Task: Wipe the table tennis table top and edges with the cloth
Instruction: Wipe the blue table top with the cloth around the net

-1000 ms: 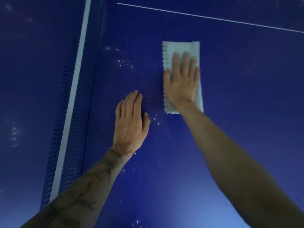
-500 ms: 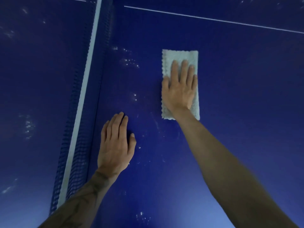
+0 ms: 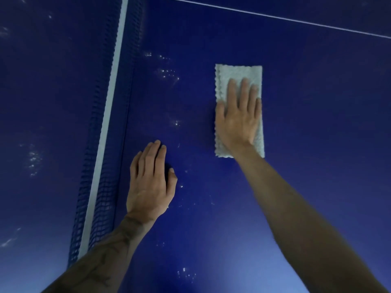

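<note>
A pale folded cloth point(image 3: 238, 74) lies flat on the dark blue table top point(image 3: 306, 123). My right hand point(image 3: 238, 117) presses on the cloth with straight fingers spread over it. Lower left, my left hand point(image 3: 150, 182) rests flat on the bare table top, fingers straight and together, close to the net. White specks point(image 3: 167, 72) are scattered over the surface left of the cloth and below both hands.
The blue net point(image 3: 99, 166) with its white top band runs up the left side, right beside my left hand. A thin white line point(image 3: 275, 16) crosses the table at the top right. Beyond the net lies the other table half point(image 3: 42, 102).
The cloth and my right hand have slid toward me. My left hand has shifted down and left, closer to the net.
</note>
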